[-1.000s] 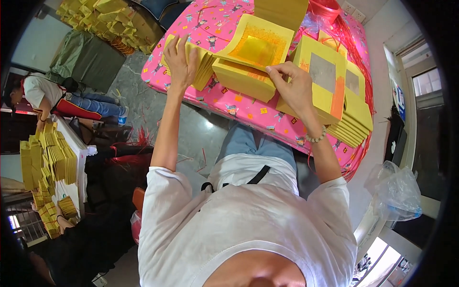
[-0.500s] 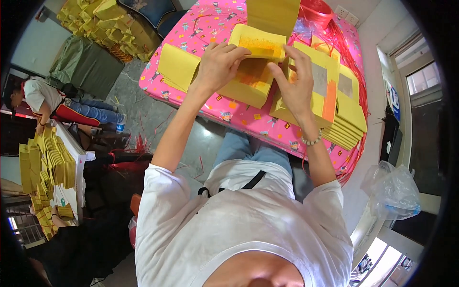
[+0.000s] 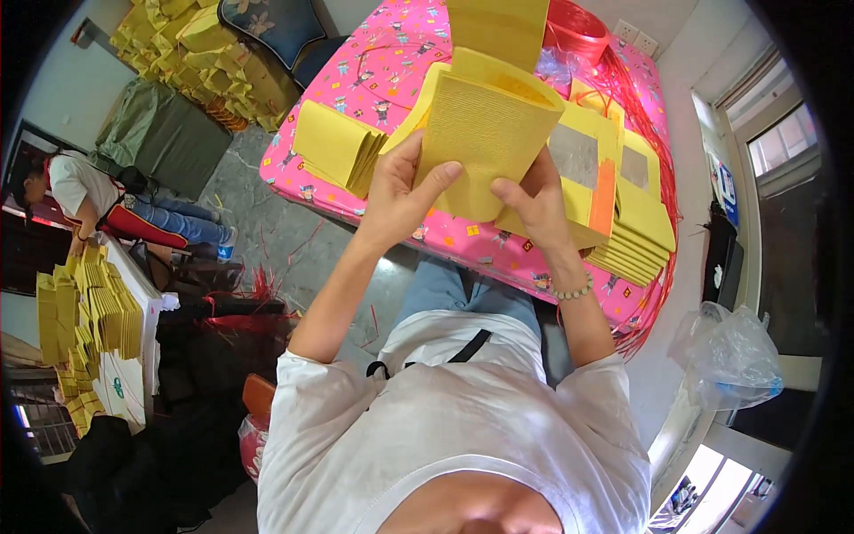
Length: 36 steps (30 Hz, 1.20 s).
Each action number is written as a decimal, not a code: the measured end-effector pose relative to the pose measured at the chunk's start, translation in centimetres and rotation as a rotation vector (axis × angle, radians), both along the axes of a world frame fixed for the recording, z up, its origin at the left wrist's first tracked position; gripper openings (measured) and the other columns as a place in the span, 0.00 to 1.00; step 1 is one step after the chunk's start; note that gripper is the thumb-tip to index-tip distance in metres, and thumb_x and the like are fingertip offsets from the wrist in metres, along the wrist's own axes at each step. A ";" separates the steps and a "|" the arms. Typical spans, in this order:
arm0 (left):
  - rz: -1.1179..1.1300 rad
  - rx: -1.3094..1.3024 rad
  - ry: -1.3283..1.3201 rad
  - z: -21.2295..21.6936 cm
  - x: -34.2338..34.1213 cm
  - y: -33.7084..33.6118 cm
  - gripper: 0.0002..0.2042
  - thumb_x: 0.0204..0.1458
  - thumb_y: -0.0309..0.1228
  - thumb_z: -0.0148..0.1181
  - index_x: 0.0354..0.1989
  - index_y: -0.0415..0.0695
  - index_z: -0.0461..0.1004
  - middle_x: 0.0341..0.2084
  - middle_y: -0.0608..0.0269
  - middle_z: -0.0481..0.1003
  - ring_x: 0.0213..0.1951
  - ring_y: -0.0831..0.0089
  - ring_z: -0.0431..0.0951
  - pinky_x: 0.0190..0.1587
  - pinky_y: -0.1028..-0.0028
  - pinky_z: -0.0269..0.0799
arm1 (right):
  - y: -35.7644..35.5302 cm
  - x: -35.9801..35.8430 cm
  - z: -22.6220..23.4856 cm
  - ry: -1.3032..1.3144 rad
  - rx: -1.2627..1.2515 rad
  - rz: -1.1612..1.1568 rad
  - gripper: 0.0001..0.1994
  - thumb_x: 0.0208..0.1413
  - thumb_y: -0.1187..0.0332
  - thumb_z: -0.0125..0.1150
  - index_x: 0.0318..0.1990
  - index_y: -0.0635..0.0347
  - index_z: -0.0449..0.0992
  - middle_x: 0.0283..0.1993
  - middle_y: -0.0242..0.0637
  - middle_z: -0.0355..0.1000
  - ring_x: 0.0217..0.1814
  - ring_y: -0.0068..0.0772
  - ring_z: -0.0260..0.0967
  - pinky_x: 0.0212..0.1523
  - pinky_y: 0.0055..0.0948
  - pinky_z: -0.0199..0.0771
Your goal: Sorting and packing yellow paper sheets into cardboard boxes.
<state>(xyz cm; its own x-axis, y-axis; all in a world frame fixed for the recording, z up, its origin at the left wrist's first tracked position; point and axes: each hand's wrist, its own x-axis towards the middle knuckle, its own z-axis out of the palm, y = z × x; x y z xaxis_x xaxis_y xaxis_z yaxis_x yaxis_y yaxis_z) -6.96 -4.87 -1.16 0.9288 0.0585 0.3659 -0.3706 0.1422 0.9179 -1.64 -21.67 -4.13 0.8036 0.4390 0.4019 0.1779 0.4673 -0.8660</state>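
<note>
My left hand (image 3: 398, 194) and my right hand (image 3: 539, 201) grip a yellow textured paper packet (image 3: 485, 133) from its two sides. Both thumbs press on its near face, while most of the fingers are hidden behind it. The packet is tilted up above the table, its upper edge bulging apart like a pouch. To the left of it lies a pile of folded yellow paper (image 3: 327, 138). Close to my right hand is a yellow paper stack with a silvery-grey patch (image 3: 575, 153) and an orange strip. More folded yellow packets (image 3: 633, 247) are layered at the right.
The pink patterned tablecloth (image 3: 307, 182) covers the table. Behind stand an upright yellow sheet (image 3: 498, 31) and a red basin (image 3: 576, 31); red strings (image 3: 639, 98) trail down the right edge. A person (image 3: 93, 191) bends over a white table (image 3: 133, 369) with yellow stacks at the left.
Half a second ago my hands were apart over an orange-speckled yellow paper stack. Now both hold a yellow packet raised nearer to me, its plain outer face showing.
</note>
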 end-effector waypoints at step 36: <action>-0.079 -0.222 0.386 -2.8 -2.4 -0.4 0.19 0.55 0.27 0.54 0.54 0.36 0.60 0.47 0.61 0.71 0.47 0.77 0.72 0.50 0.75 0.68 | 1.1 -4.5 -0.4 0.426 -0.115 -0.122 0.14 0.60 0.66 0.53 0.49 0.66 0.70 0.45 0.35 0.73 0.43 0.20 0.70 0.42 0.20 0.71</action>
